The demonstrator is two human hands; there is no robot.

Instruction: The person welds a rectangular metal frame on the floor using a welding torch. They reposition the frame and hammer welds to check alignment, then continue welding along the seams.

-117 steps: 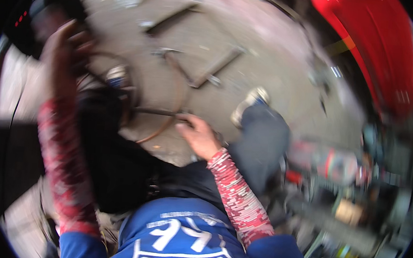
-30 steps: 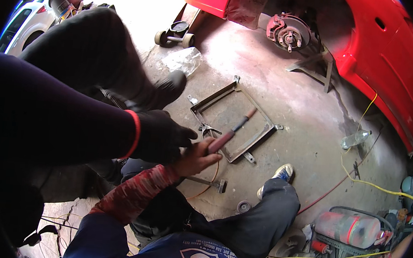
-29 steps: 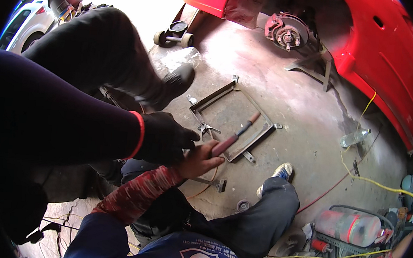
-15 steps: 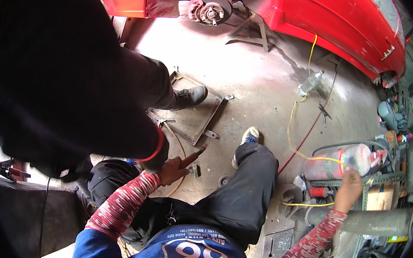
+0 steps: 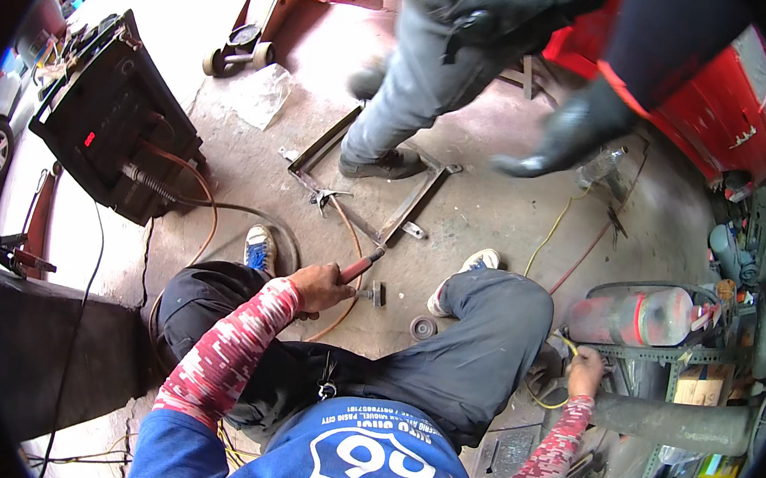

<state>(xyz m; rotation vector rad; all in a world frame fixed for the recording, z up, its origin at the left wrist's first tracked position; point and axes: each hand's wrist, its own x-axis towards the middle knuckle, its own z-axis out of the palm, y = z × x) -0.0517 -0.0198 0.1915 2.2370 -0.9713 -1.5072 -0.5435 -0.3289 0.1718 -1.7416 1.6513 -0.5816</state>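
Observation:
My left hand (image 5: 322, 290) is closed around the red handle of a welding torch (image 5: 362, 265). The torch's dark tip points up and right, by the near corner of a rectangular metal frame (image 5: 404, 212) on the floor. A clamp (image 5: 323, 199) with an orange cable grips the frame's left side. At the right, my right hand (image 5: 584, 373) is closed on a thin yellow hose (image 5: 565, 340), below a red-banded cylinder (image 5: 611, 315). The hose bends down past the hand, and part of it is hidden behind my knee.
A co-worker's shoe (image 5: 382, 164) stands inside the frame; their gloved hand (image 5: 574, 137) is blurred. At left is a black welding machine (image 5: 106, 119) with cables. A small metal block (image 5: 378, 293) and a round part (image 5: 422, 328) lie near my feet. Beyond is a red car body (image 5: 713, 113).
The co-worker has moved from the left to the far middle, uncovering the welding machine. My right hand has come down and left from the cylinder with the yellow hose. The left hand still holds the torch.

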